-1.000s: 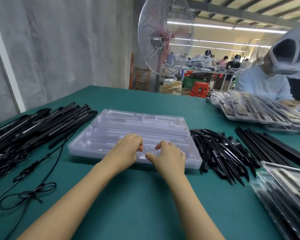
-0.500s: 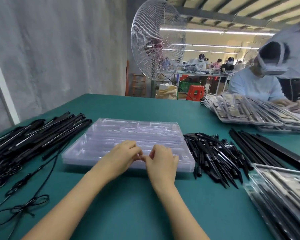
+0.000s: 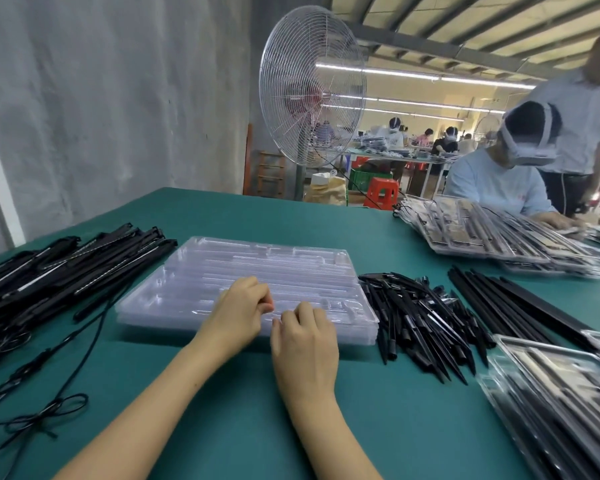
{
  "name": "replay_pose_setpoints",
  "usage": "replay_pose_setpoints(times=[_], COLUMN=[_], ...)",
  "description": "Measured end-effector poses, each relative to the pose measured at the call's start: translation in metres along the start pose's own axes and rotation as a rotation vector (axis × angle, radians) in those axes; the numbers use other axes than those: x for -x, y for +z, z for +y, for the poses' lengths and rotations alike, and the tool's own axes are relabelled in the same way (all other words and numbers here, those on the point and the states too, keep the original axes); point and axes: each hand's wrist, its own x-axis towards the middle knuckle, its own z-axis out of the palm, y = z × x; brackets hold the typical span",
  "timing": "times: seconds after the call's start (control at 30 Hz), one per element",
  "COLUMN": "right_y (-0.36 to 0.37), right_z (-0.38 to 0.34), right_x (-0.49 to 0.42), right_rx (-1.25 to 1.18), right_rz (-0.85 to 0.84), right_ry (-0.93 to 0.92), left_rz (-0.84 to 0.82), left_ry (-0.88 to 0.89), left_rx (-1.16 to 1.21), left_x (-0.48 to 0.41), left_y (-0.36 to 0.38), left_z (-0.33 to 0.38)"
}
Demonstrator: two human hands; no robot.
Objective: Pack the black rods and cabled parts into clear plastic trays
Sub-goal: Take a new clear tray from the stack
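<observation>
A stack of empty clear plastic trays [image 3: 257, 268] lies on the green table in front of me. My left hand [image 3: 238, 315] and my right hand [image 3: 305, 341] sit side by side at the stack's near edge, fingers curled, pinching the rim of the top tray. A pile of black cabled parts [image 3: 66, 265] lies to the left, with loose cables [image 3: 39, 414] trailing toward me. Short pointed black rods [image 3: 420, 317] are heaped right of the trays, and long black rods [image 3: 520, 306] lie beyond them.
Filled clear trays [image 3: 555, 396] are stacked at the near right, and more filled trays [image 3: 492, 233] at the far right in front of a seated person [image 3: 499, 181]. A large standing fan [image 3: 312, 88] rises behind the table.
My hands have drawn closer together at the tray stack's near edge, and the right hand's fingers have curled in. The view has shifted slightly; the trays stay in place.
</observation>
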Motion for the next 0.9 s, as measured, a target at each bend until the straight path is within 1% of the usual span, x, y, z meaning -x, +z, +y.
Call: replay_pose_setpoints(times=[0.07, 0.17, 0.2, 0.27, 0.33, 0.37, 0.43, 0.47, 0.5, 0.57, 0.6, 0.67, 0.73, 0.8, 0.9], right_y=[0.003, 0.005, 0.007, 0.008, 0.007, 0.008, 0.015, 0.017, 0.018, 0.024, 0.028, 0.037, 0.042, 0.046, 0.050], right_z=[0.001, 0.004, 0.005, 0.009, 0.016, 0.018, 0.027, 0.030, 0.031, 0.034, 0.037, 0.044, 0.049, 0.048, 0.040], right_x=[0.002, 0.004, 0.003, -0.003, -0.016, -0.026, -0.044, -0.053, -0.062, -0.072, -0.073, -0.072, -0.072, -0.077, -0.086], right_rx=[-0.025, -0.021, -0.031, -0.061, -0.057, -0.054, -0.024, 0.033, 0.112, 0.206, 0.186, 0.065, 0.019, 0.099, 0.266], right_rz=[-0.022, -0.100, -0.123, -0.156, -0.234, -0.335, -0.582, -0.666, -0.702, -0.716, -0.750, -0.832, -0.823, -0.796, -0.866], right_ry=[-0.001, 0.005, 0.019, 0.047, 0.129, 0.202, 0.260, 0.244, 0.182, 0.059, 0.045, 0.112, 0.136, 0.100, 0.069], left_rz=[0.049, 0.278, 0.299, 0.244, 0.210, 0.233, 0.287, 0.294, 0.295, 0.312, 0.332, 0.370, 0.394, 0.419, 0.471], left_ry=[-0.017, -0.031, -0.014, 0.027, 0.042, 0.047, 0.064, 0.077, 0.091, 0.130, 0.161, 0.214, 0.224, 0.221, 0.207], left_rx=[0.024, 0.116, 0.128, 0.112, 0.100, 0.103, 0.114, 0.108, 0.093, 0.056, 0.031, -0.011, -0.015, -0.006, 0.009], left_x=[-0.001, -0.015, -0.018, -0.016, -0.011, -0.010, -0.010, -0.010, -0.010, -0.010, -0.010, -0.012, -0.014, -0.014, -0.015], left_y=[-0.004, -0.024, -0.030, -0.035, -0.034, -0.034, -0.036, -0.037, -0.038, -0.040, -0.042, -0.045, -0.047, -0.046, -0.046], left_z=[0.006, 0.013, 0.014, 0.017, 0.017, 0.017, 0.018, 0.019, 0.020, 0.023, 0.024, 0.026, 0.027, 0.027, 0.027])
